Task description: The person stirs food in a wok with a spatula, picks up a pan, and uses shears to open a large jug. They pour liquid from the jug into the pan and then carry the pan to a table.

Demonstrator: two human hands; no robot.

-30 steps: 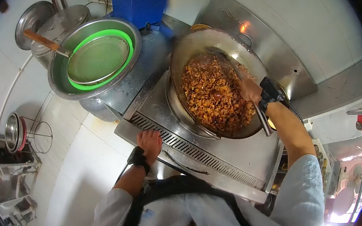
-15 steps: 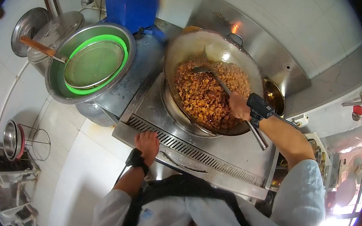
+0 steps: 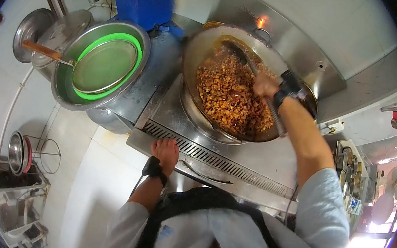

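Note:
My right hand [image 3: 265, 86] is closed around the handle of a long metal wok spatula [image 3: 249, 61]. The spatula's head lies at the far side of a large wok [image 3: 194, 58], at the edge of a heap of browned, oily chopped food [image 3: 228, 95]. Its handle end sticks out past my hand toward the wok's near right rim. My left hand [image 3: 165, 152] lies on the front edge of the steel stove [image 3: 272, 156], beside the slotted grate [image 3: 223, 160]. Its fingers are stretched out and hold nothing.
Left of the stove, a large metal basin [image 3: 59, 87] holds a green-rimmed basket [image 3: 138, 52] and a wooden-handled strainer [image 3: 105, 68]. Behind it stands a blue machine [image 3: 143, 2]. A steel splash panel [image 3: 289, 41] rises behind the wok. Metal bowls [image 3: 15, 153] sit low at left.
My right hand has pushed the spatula away from me, its head moving from the middle of the food to the wok's far side. My left hand stays on the stove edge.

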